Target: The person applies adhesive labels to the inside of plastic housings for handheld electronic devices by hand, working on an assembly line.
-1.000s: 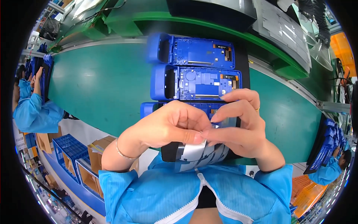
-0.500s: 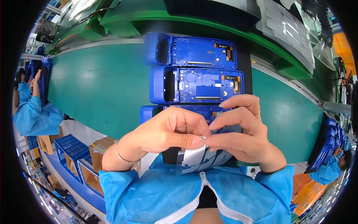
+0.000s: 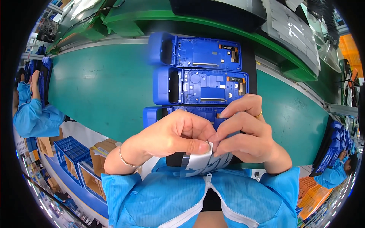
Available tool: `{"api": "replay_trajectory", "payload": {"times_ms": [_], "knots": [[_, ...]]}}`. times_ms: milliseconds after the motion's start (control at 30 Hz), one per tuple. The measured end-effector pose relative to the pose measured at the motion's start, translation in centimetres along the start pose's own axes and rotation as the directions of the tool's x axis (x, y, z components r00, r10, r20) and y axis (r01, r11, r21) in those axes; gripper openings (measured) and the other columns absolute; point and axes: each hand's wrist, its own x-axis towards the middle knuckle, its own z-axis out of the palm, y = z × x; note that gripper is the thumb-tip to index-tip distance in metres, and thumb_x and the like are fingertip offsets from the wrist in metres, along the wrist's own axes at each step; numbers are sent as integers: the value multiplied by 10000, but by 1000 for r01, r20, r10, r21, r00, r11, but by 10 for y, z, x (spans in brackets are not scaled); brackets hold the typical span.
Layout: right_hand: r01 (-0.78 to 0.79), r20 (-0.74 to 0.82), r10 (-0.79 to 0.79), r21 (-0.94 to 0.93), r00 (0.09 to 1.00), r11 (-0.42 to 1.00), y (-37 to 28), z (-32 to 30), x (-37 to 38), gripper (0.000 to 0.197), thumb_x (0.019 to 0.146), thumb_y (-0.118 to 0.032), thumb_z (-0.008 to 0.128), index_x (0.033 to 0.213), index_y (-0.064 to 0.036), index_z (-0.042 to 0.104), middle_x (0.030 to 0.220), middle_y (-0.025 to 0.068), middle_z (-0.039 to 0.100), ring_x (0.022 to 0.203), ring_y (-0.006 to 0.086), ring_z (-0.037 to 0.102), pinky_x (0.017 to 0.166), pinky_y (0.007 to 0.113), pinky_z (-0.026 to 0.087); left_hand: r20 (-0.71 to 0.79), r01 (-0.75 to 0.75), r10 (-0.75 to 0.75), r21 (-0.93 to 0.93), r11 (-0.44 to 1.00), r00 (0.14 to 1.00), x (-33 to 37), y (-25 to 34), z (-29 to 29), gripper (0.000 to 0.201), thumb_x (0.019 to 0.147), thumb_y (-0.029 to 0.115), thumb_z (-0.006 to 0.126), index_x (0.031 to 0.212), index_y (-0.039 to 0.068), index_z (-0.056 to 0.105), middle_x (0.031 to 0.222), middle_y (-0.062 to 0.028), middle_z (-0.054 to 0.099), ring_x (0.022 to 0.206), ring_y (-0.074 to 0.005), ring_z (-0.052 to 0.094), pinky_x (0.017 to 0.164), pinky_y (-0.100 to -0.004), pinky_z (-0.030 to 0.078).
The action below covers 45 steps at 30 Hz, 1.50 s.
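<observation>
Close in front of my chest, my left hand pinches a partly clear sheet with white and grey patches between thumb and fingers. My right hand is closed at the sheet's upper right edge, thumb and forefinger together; whatever lies between those fingertips is too small to make out. Beyond them are blue plastic device housings in a column: a far one, a middle one, and a near one largely hidden by my hands. Small electronic parts show inside the housings.
The housings lie on a black strip across a green worktable. A green shelf runs along the far side. Blue crates and cardboard boxes stand at lower left. Co-workers in blue sit at left and right.
The pinched sheet has shifted slightly right, and more of its white part shows beside my left thumb. My right hand's fingers have drawn slightly closer together.
</observation>
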Motion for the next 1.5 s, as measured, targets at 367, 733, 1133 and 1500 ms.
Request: {"api": "replay_trajectory", "payload": {"times_ms": [367, 733, 1133, 1500], "knots": [[-114, -568, -239, -516, 787, 849, -44, 41, -50, 266, 752, -337, 688, 987, -456, 652, 1211, -77, 497, 1069, 234, 456, 936, 522, 267, -22, -137, 240, 770, 623, 971, -4, 24, -12, 129, 789, 4, 593, 911, -10, 629, 814, -69, 630, 772, -178, 595, 774, -295, 465], [-63, -539, -206, -438, 817, 897, -18, -29, -50, 95, 917, -143, 521, 908, -60, 476, 766, 91, 512, 683, 205, 497, 595, 327, 352, 34, 179, 342, 801, -572, 939, 20, 39, -28, 228, 612, -19, 576, 836, 22, 565, 939, -117, 541, 762, -293, 561, 718, -364, 446], [-628, -183, 730, 403, 658, 666, 1, 19, -49, 96, 816, 83, 599, 863, 7, 566, 947, 84, 581, 770, 67, 523, 694, 189, 402, -13, -35, 425, 994, 105, 905, -76, -9, 20, 35, 672, -11, 536, 679, 22, 546, 999, -227, 594, 959, -397, 585, 794, -479, 466], [-530, -446, 683, 431, 579, 730, 18, 24, -90, 47, 883, -5, 564, 916, 14, 538, 1024, 133, 580, 983, 162, 544, 980, 342, 378, -359, -97, 651, 826, 555, 669, -64, -87, 24, 121, 740, -85, 560, 764, 25, 602, 1444, -331, 171, 1362, -530, 68, 1066, -580, 154]]}}
